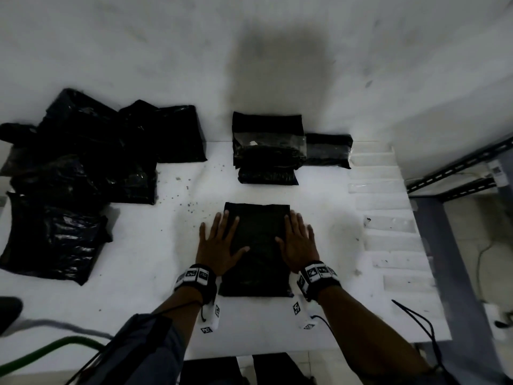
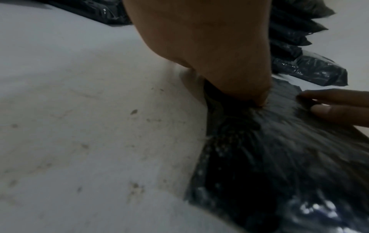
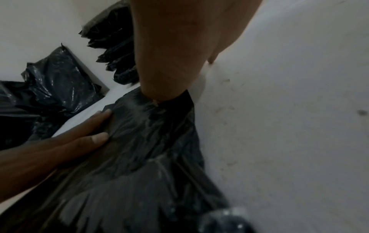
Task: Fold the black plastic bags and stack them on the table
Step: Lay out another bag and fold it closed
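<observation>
Flat: hands (image 1: 219, 245) astride bag (image 1: 256, 245) edges.

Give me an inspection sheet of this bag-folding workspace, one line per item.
Surface: white table, with small dark specks between the bags.
Job's things: one black bag flat in front of the person; stack of folded bags behind it; heap of unfolded bags on the left.
Clutter: rows of clear plastic strips along the right side of the table.
Grippers: left hand and right hand press flat on the bag's two side edges, fingers straight.
Cables: black cords trail from the wrist bands; green hose at lower left.
Surroundings: white wall behind; grey metal rack at right.
</observation>
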